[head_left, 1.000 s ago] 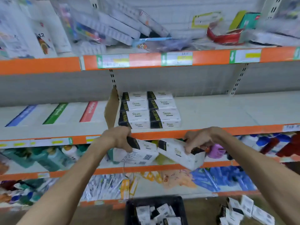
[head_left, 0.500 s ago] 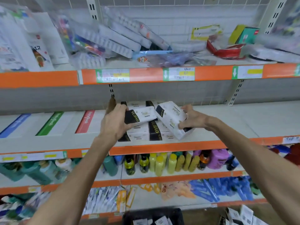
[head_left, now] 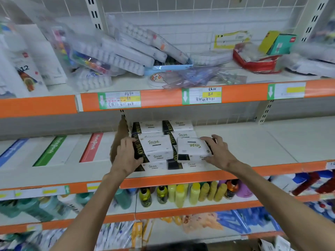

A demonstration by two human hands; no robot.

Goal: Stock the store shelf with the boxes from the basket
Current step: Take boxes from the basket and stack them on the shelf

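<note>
As I watched frame centre, left hand curled round white-and-black cardboard box, right hand round twin box; long axes sideways, stack beneath.

I read "NoteBook" on the red strip and the green strip, "YUHAO" on the boxes' black ends, and "12" on a white pack.
</note>
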